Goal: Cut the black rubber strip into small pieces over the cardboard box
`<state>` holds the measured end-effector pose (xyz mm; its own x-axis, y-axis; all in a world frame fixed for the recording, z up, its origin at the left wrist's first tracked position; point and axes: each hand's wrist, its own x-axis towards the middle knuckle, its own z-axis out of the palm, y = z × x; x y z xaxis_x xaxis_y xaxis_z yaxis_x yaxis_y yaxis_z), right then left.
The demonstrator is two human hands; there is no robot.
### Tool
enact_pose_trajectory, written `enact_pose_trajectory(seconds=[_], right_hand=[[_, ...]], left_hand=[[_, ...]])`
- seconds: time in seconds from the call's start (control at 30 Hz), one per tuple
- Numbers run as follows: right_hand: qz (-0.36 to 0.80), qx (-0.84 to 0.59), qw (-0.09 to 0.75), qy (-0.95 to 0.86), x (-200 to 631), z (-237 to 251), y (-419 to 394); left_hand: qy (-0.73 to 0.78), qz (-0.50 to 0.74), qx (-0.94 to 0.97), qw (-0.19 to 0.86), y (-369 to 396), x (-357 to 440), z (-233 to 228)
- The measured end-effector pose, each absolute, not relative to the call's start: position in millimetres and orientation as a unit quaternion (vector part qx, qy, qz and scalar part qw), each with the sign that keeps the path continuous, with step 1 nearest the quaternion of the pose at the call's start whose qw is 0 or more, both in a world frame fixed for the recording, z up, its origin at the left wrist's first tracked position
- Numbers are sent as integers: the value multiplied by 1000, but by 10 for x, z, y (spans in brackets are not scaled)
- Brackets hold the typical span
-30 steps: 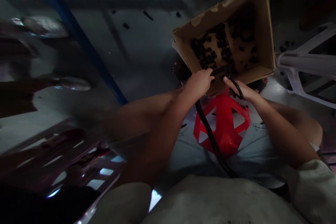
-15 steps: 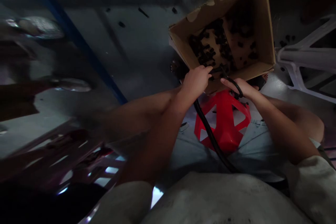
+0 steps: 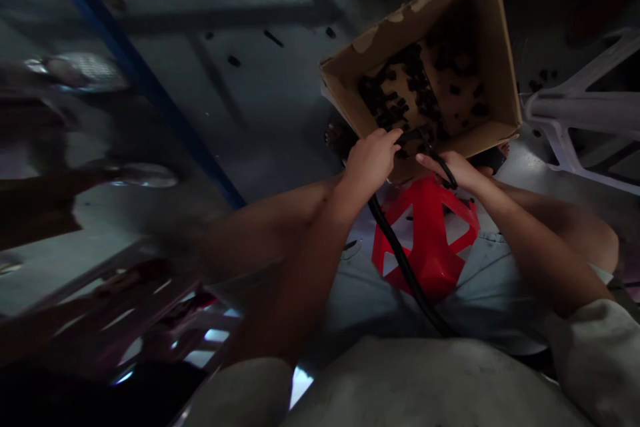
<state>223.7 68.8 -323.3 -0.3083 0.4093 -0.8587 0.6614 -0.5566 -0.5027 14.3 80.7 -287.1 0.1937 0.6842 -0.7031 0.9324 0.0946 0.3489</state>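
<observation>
My left hand (image 3: 373,159) is closed around a thick black hose (image 3: 400,260) near its end, just in front of a torn cardboard box (image 3: 495,47). My right hand (image 3: 453,169) holds the hose's curved end beside it. The hose runs back between my knees toward my body. Several small black parts (image 3: 400,97) lie inside the box. A red plastic stool (image 3: 430,247) sits under my hands.
A blue metal frame (image 3: 150,90) crosses the grey floor at the left. A white plastic frame (image 3: 585,113) stands at the right. Small black pieces are scattered on the floor beyond the box. Blurred dark shapes fill the left edge.
Both hands stay on the hose end by the box; the view has shifted slightly and the box sits a little lower and to the left.
</observation>
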Motion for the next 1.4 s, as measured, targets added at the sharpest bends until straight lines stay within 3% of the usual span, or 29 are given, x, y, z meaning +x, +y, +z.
enact_pose_trajectory(seconds=[0.1, 0.27, 0.57, 0.77, 0.87, 1.03, 1.13, 1.23, 1.4], right_hand=[[-685, 568, 60, 452, 2234, -3224, 686], [-658, 612, 106, 427, 2227, -3195, 713], [-632, 612, 59, 472, 2260, -3274, 743], [-684, 642, -81, 337, 2252, -3221, 761], [-710, 621, -113, 313, 2288, -3190, 755], [-751, 577, -131, 295, 2200, -3254, 810], [-722, 566, -209, 338, 2151, -3188, 929], [-648, 602, -327, 334, 2223, -3114, 1140], [-544, 608, -540, 204, 2595, -3102, 1571]], left_hand=[[603, -153, 664, 415, 813, 134, -2867], [605, -155, 666, 407, 801, 152, -2855], [646, -144, 627, 411, 797, 139, -2918], [576, -38, 643, 503, 671, 316, -2989], [525, 31, 655, 542, 608, 431, -2957], [544, 89, 651, 522, 741, 374, -2922], [551, 153, 615, 542, 834, 380, -2854], [605, 234, 460, 607, 722, 534, -2790], [619, 312, 142, 706, -195, 1035, -2512]])
